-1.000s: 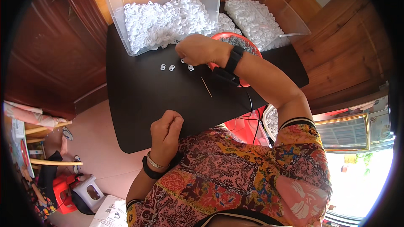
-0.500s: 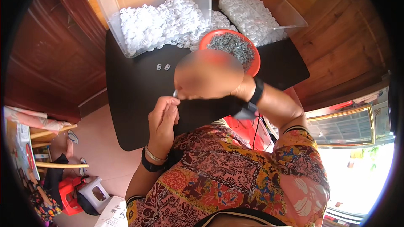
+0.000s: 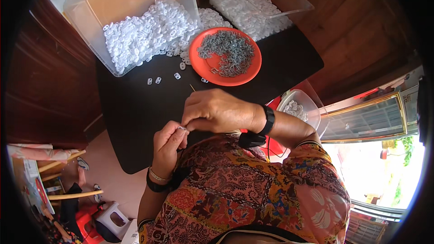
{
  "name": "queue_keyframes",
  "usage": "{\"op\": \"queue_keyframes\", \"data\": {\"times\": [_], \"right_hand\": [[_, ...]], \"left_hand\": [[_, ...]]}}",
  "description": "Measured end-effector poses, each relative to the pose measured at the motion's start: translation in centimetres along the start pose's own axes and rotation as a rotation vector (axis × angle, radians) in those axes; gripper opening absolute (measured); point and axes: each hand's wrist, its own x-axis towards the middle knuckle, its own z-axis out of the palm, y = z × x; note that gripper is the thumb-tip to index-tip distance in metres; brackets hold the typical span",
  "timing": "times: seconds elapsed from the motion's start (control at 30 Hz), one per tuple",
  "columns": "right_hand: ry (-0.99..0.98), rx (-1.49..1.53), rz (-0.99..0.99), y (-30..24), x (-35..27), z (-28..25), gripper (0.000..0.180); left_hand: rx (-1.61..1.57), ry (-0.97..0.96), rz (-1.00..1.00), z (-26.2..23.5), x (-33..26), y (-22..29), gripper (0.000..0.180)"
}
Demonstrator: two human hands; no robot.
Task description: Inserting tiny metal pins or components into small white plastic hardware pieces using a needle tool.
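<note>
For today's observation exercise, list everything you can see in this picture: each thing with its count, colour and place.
table: one, black, centre
clear bins: two, holding white plastic pieces, far edge
white pieces: very many, in the bins; a few loose on the table
plate: one, orange-red, holding grey metal pieces
small tub: one, clear, right of table
thin stick: one, by right hand
left hand: pinching a small white piece
right hand: grip meets the same piece

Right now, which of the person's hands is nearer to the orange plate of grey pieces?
Right. The right hand sits just below the orange plate over the black table; the left hand is lower, nearer the table's front edge, meeting the right at a small white piece.
</note>
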Motion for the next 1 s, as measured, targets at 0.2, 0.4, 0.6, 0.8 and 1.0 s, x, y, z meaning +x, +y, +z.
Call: {"op": "queue_keyframes", "data": {"times": [0.2,0.4,0.6,0.8,1.0], "right_hand": [[0.155,-0.466,0.113,4.9,0.6,-7.2,0.011],[-0.103,-0.763,0.250,7.4,1.2,-7.7,0.009],[-0.289,-1.013,0.221,8.3,1.5,-6.2,0.011],[-0.369,-1.026,0.239,7.9,2.1,-5.5,0.013],[-0.391,-0.930,0.316,7.5,2.9,-5.8,0.013]], "left_hand": [[-0.025,0.084,0.022,0.1,0.0,-0.4,0.021],[-0.051,0.093,0.010,0.2,-0.2,-0.5,0.018],[-0.076,0.080,-0.008,0.0,-0.2,-0.6,0.016],[-0.093,0.072,-0.027,-0.1,-0.3,-0.5,0.016],[-0.105,0.079,-0.021,0.0,-0.2,-0.5,0.016]]}}
